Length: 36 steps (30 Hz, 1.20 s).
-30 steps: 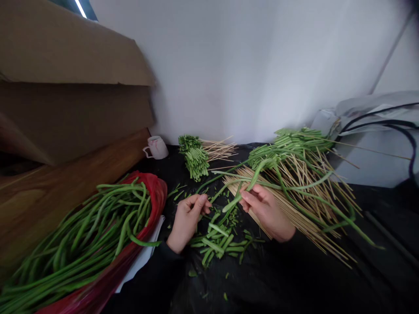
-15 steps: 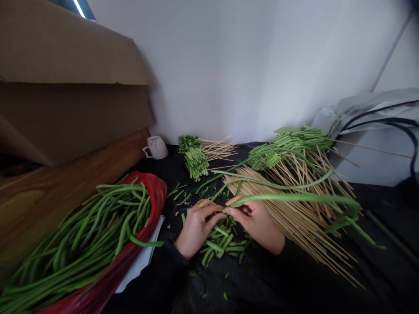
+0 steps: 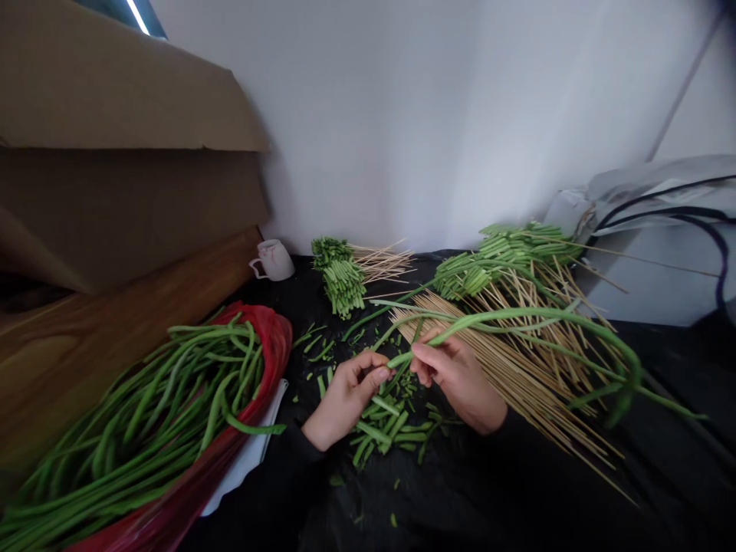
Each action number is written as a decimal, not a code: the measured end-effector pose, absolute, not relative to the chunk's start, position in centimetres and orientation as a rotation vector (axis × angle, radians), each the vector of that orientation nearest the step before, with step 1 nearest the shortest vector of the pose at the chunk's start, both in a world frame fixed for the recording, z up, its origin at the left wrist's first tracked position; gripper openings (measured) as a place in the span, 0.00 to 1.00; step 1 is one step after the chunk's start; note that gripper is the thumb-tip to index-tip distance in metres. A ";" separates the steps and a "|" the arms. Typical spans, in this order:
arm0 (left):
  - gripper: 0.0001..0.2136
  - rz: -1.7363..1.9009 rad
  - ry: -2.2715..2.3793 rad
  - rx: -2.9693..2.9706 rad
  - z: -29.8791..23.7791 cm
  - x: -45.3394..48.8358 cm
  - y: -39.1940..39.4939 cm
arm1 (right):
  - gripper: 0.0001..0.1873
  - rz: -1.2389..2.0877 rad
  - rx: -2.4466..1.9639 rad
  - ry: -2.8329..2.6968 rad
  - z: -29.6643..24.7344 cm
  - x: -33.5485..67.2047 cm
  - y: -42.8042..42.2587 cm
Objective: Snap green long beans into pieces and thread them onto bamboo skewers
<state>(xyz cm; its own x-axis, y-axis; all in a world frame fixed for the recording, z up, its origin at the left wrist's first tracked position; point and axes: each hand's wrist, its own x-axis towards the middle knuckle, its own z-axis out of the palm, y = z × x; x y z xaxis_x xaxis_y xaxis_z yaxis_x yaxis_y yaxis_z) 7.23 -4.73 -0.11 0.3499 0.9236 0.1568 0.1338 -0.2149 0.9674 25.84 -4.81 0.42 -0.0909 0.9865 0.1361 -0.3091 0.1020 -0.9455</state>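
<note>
Between my two hands runs a long green bean (image 3: 520,315), looping out to the right over the wooden skewers (image 3: 488,368). My left hand (image 3: 348,399) pinches its near end between thumb and fingers. A little further along, my right hand (image 3: 460,381) grips the same bean with thumb and fingers. Beneath the hands lies a pile of short cut bean pieces (image 3: 394,429) on the black covering (image 3: 368,514). At the back are skewered bean bunches, a smaller one (image 3: 343,285) in the middle and a larger one (image 3: 517,253) to the right.
At the left, a red plastic bag (image 3: 274,337) holds many long beans (image 3: 166,399), with white paper (image 3: 247,468) partly under it. A white mug (image 3: 274,259) stands by the wall. A cardboard box (image 3: 132,184) rises at upper left; a pale bag with black cords (image 3: 661,222) sits right.
My right hand has slid to the right along the bean, away from my left hand. The bean's loop now arches higher, and its far tip has swung further right.
</note>
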 end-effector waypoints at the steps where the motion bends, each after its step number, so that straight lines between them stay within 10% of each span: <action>1: 0.14 0.980 0.941 1.507 -0.1 7.3 -4.7 | 0.10 1.380 -0.811 -1.071 0.4 25.8 -4.8; 30: 0.09 1.679 0.968 0.568 0.4 5.3 -2.8 | 0.11 1.673 -0.742 -0.854 -0.7 25.1 -4.9; 36: 0.11 1.168 0.861 0.715 0.5 5.6 -3.2 | 0.10 1.672 -0.700 -0.855 -0.5 25.6 -4.8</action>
